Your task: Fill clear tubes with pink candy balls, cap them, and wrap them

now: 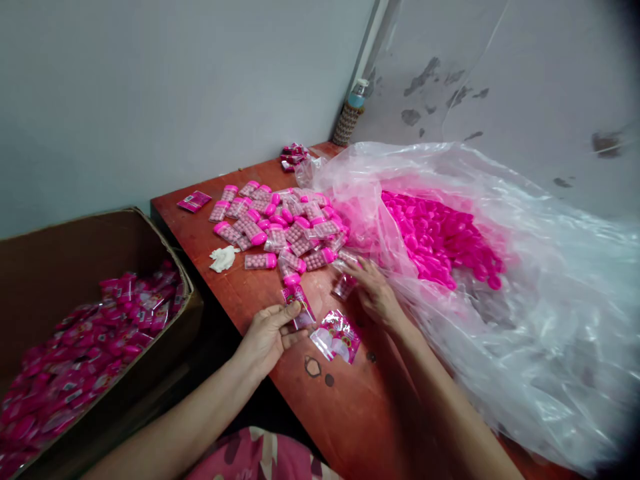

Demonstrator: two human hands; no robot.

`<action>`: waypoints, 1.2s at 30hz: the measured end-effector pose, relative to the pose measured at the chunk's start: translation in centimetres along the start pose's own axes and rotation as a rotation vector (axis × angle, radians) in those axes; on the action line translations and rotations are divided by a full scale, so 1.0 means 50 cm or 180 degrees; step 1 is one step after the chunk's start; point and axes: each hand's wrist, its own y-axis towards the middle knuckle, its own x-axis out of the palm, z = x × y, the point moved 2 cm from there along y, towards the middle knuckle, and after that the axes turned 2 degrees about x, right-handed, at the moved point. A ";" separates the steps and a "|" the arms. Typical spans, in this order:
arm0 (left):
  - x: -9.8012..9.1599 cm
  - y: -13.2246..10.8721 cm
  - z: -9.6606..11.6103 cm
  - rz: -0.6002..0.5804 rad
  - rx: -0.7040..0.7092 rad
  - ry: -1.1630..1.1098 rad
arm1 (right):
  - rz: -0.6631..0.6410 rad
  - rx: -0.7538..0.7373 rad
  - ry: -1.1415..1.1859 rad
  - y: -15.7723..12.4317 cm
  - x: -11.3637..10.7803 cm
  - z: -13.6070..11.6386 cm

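My left hand [270, 333] is closed on a pink printed plastic sleeve [300, 308], pinched between thumb and fingers. My right hand [375, 290] is slightly blurred, its fingers stretched out at the right side of the pile and nothing visibly gripped. Just beneath those fingers lies a small clear container [344, 287] with pink contents. Flat printed sleeves [337, 337] lie on the table between my hands. Beyond them is a heap of clear containers [303, 237] filled with pale pink balls and closed with bright pink caps.
An open cardboard box [186, 263] at left holds many pink packets [85, 360]. On the red table [320, 407], a large clear plastic bag [540, 347] holds loose pink caps [440, 237]. White crumpled material [223, 258], a single packet [194, 201] and a bottle [350, 113] stand around.
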 end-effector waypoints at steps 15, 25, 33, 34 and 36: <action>0.008 0.019 -0.001 0.0516 0.0246 -0.0921 | -0.0003 0.2101 0.2366 -0.038 0.009 -0.126; 0.024 0.018 -0.026 0.0128 0.0395 -0.0948 | 0.0216 0.2137 0.3545 -0.123 0.029 -0.253; 0.033 0.006 -0.025 -0.0259 0.0504 -0.0623 | -0.0086 0.2394 0.4240 -0.130 0.039 -0.240; 0.033 0.006 -0.023 -0.0311 0.0500 -0.0590 | -0.0021 0.2404 0.4236 -0.130 0.038 -0.238; 0.033 0.005 -0.019 -0.0394 0.0476 -0.0527 | 0.0255 0.2370 0.4011 -0.132 0.036 -0.233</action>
